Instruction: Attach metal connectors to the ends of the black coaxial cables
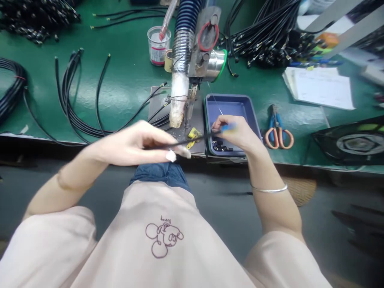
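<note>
My left hand [135,145] grips a thin black cable [195,140], with white covers on some fingertips. The cable stretches rightward and passes across my right hand [235,130], ending near a blurred blue-and-yellow spot [229,127]. The fingers of my right hand are pinched together over a blue-grey tray [253,114]; what they hold is blurred. A fine silvery wire [216,101] slants down towards them. Small black parts [222,148] lie in the tray. Between my hands, below a white-tipped ribbed hose [179,96], cable ends and a small yellow piece [193,138] rest on a grey board.
Orange-handled scissors [279,136] lie right of the tray, near papers [322,88] and a black fan-like device [354,142]. Black cables [75,116] spread leftward, beside a coil [10,88]. A plastic cup [158,48] with a brush stands by the hose; a cable bundle [267,36] lies behind.
</note>
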`<state>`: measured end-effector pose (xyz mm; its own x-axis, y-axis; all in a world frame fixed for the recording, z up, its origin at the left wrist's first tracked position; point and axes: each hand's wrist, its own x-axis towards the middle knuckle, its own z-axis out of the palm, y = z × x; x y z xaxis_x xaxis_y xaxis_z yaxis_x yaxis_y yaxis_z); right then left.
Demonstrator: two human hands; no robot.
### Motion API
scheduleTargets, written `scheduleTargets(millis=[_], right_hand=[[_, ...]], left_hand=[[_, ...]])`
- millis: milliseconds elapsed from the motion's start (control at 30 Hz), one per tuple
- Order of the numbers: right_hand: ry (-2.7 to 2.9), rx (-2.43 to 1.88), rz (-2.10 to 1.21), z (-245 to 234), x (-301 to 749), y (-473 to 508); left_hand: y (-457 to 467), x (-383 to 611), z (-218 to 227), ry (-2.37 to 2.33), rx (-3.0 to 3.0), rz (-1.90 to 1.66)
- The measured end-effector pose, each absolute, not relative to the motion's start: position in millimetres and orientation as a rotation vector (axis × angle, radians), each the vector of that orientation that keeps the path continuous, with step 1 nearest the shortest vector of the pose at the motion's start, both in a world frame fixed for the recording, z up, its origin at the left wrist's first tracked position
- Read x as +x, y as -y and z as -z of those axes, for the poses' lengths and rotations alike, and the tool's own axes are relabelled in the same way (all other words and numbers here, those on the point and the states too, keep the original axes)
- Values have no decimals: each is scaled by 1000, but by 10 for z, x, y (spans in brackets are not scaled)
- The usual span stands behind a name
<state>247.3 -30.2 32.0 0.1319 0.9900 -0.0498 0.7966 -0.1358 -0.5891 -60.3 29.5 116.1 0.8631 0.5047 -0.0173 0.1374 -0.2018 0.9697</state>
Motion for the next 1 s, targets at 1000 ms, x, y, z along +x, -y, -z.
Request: scheduleTargets(millis=[1000], right_hand=[[1291,-1914,-343,-459,2480,803]], left_hand=[[408,-63,169,-515,2653,-336]])
